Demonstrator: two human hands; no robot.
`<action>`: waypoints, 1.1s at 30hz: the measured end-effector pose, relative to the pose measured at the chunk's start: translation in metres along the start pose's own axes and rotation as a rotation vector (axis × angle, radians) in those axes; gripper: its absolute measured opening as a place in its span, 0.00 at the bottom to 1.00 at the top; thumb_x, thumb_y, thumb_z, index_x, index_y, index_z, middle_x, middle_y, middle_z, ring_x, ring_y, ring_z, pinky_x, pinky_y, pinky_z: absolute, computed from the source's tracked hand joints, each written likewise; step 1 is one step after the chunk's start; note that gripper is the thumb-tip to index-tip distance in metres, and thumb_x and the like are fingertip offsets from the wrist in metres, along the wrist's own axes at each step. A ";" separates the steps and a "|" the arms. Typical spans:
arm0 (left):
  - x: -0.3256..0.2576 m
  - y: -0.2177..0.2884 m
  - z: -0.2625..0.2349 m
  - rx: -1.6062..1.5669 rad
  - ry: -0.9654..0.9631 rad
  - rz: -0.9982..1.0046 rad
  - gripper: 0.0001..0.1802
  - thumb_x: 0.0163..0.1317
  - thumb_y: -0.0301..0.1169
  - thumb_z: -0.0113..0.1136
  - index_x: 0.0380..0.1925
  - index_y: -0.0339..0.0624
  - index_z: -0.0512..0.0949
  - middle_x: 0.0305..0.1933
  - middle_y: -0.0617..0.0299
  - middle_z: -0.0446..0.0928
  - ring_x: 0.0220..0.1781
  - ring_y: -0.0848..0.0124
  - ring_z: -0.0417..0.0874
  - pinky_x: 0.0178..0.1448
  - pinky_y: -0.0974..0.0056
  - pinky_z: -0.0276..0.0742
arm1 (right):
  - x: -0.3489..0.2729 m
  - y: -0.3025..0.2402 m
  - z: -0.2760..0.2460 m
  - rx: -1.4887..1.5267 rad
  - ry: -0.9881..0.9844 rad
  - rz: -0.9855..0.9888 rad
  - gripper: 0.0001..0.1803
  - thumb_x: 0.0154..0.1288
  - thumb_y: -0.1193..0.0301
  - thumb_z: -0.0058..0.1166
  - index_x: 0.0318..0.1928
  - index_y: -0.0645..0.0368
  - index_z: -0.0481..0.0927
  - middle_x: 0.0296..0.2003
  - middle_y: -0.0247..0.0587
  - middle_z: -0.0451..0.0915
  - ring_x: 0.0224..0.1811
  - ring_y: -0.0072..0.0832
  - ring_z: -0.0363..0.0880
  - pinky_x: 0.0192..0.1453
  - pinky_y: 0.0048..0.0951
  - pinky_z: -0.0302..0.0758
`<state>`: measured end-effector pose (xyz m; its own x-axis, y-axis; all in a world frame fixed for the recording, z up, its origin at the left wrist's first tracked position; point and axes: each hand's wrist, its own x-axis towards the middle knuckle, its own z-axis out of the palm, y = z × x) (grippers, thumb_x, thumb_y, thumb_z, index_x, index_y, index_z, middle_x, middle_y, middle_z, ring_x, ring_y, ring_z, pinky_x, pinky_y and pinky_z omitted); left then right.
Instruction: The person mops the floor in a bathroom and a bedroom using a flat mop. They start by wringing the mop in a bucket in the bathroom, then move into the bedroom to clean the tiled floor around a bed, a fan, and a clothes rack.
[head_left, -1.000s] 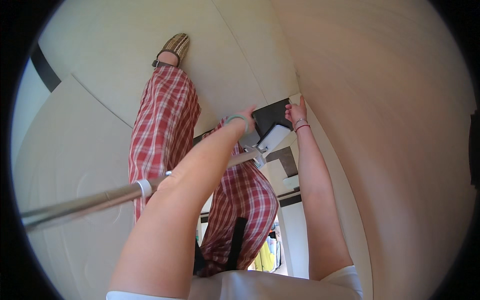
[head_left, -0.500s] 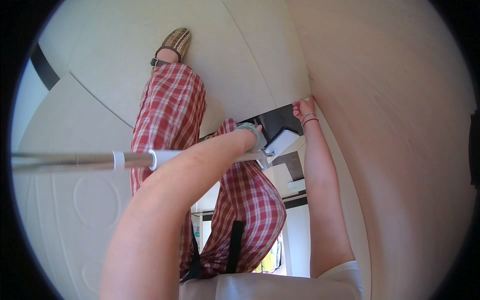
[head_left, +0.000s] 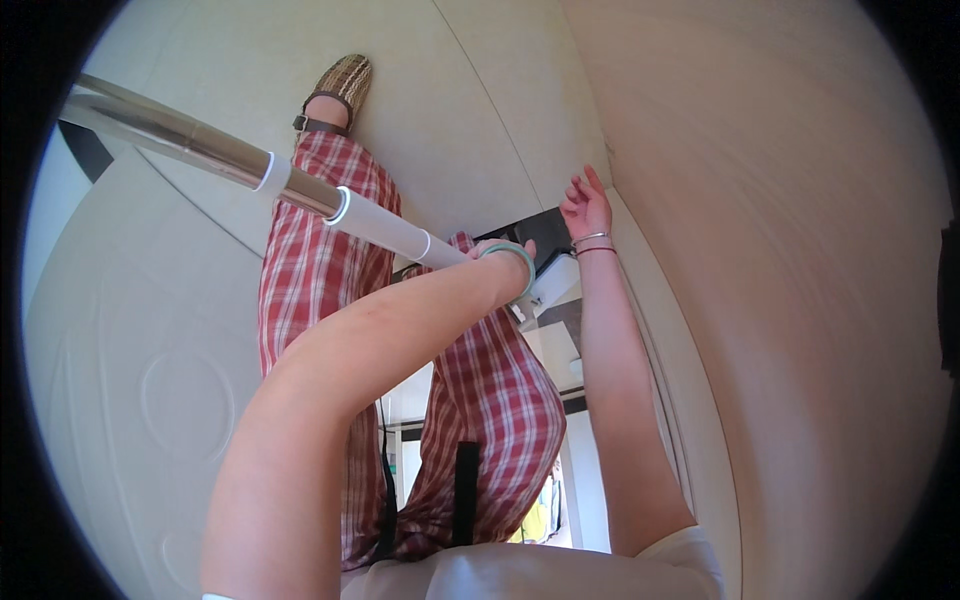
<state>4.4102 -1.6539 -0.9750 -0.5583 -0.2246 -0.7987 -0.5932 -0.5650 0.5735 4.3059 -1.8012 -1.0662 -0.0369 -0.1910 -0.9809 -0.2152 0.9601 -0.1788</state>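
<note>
My left hand, wearing a pale green bangle, is closed around the white grip of a telescopic metal pole. From that hand the pole slants to the far left, passing over my plaid trouser leg. Its left end is cut off at the picture's rim, so what it carries there is hidden. Just below my left hand a white piece shows; I cannot tell whether it belongs to the pole. My right hand, with thin bracelets at the wrist, holds nothing. Its fingers are loosely curled and apart, close to the light wooden panel.
The wooden panel rises along my right side. Pale floor with thin seams lies ahead, with my woven shoe on it. At the left is a pale surface with round raised outlines. A dark strip lies beyond my hands.
The pole has swung from nearly level to a slant, its left end going farther away. My right hand has shifted slightly left and away from the panel's edge, its fingers loosening.
</note>
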 end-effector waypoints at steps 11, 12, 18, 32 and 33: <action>-0.093 0.065 0.016 0.440 0.128 -0.036 0.20 0.64 0.34 0.56 0.57 0.50 0.75 0.53 0.55 0.80 0.57 0.59 0.80 0.59 0.49 0.73 | -0.190 0.030 0.057 -0.855 -0.384 -0.350 0.20 0.74 0.58 0.45 0.56 0.60 0.73 0.44 0.39 0.83 0.49 0.28 0.79 0.54 0.28 0.74; -0.095 0.070 0.022 0.482 0.135 -0.045 0.20 0.64 0.34 0.56 0.57 0.50 0.75 0.52 0.55 0.80 0.57 0.58 0.80 0.59 0.50 0.73 | -0.212 0.026 0.067 -0.874 -0.501 -0.319 0.22 0.75 0.57 0.44 0.59 0.59 0.72 0.45 0.38 0.83 0.53 0.30 0.78 0.60 0.28 0.71; -0.114 0.089 0.057 0.453 0.323 -0.021 0.17 0.65 0.34 0.55 0.54 0.47 0.77 0.52 0.53 0.80 0.55 0.55 0.80 0.60 0.51 0.73 | -0.316 0.018 0.127 -1.152 -0.853 -0.445 0.27 0.67 0.51 0.54 0.54 0.60 0.74 0.43 0.42 0.81 0.49 0.31 0.77 0.57 0.33 0.70; -0.300 0.077 0.030 -1.391 1.090 0.495 0.42 0.56 0.17 0.64 0.70 0.45 0.57 0.65 0.54 0.68 0.64 0.65 0.71 0.65 0.61 0.71 | -0.356 0.016 0.090 -1.171 0.085 -0.675 0.22 0.52 0.56 0.61 0.47 0.51 0.76 0.43 0.45 0.82 0.48 0.46 0.80 0.48 0.48 0.75; -0.331 0.098 0.015 -1.371 1.115 0.601 0.38 0.58 0.18 0.63 0.68 0.43 0.59 0.64 0.55 0.69 0.64 0.66 0.72 0.64 0.62 0.71 | -0.362 0.015 0.083 -1.139 0.085 -0.632 0.22 0.52 0.57 0.61 0.47 0.50 0.76 0.43 0.45 0.82 0.48 0.46 0.79 0.49 0.47 0.75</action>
<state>4.5285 -1.6233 -0.6518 0.4360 -0.6411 -0.6316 0.6510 -0.2599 0.7132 4.3968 -1.7005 -0.7198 0.3223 -0.5952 -0.7361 -0.9170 -0.0032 -0.3989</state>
